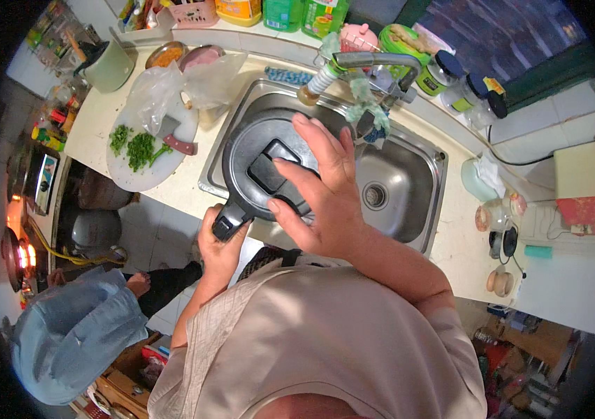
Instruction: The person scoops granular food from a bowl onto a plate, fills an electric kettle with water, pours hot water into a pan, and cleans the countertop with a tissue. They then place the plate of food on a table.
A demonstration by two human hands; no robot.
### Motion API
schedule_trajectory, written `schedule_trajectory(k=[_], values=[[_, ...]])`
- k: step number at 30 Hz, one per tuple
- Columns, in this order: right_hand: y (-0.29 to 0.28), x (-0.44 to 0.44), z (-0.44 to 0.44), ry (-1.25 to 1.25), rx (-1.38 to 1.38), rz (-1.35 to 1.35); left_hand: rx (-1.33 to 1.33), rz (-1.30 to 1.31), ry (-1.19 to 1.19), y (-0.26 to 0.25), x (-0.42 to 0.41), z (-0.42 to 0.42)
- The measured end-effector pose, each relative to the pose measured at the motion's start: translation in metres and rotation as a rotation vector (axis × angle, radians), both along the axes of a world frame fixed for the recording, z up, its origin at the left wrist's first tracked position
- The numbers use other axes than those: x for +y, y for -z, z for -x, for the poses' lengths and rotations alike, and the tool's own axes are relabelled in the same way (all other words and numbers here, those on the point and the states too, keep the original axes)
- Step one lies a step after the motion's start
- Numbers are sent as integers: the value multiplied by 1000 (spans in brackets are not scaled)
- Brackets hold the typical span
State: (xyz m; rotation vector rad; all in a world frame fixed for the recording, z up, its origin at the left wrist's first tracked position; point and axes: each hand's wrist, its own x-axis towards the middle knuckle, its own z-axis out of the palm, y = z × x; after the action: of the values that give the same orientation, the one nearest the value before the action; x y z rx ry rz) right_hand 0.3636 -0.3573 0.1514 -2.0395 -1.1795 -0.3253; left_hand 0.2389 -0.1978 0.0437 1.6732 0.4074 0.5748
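A black-lidded kettle (247, 133), seen from above, is over the left part of the stainless steel sink (412, 201). My left hand (218, 256) grips its handle (237, 212) on the near side. Over the lid, my right hand (331, 191) has its fingers spread and holds nothing. Its fingertips reach over the raised lid piece (266, 173); whether they touch it is hard to tell. Behind the kettle, the tap (363, 59) ends in a white ribbed nozzle (323, 78). The kettle's body is mostly hidden under its lid.
Left of the sink, a white cutting board (150, 180) bears chopped greens (141, 152), a cleaver (178, 139) and a plastic bag (158, 94). Jars (439, 73) and bottles line the back ledge. Another person in blue (77, 335) is at left, near a lit stove flame (27, 255).
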Motion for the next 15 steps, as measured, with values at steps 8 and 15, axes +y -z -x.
schedule_trajectory(k=[8,15], values=[[4,58,-10,-384,-463,-124,-187,-79,44,82,35,-39],[24,88,-32,-481,-306,-61,8,549,128,89,52,-84]])
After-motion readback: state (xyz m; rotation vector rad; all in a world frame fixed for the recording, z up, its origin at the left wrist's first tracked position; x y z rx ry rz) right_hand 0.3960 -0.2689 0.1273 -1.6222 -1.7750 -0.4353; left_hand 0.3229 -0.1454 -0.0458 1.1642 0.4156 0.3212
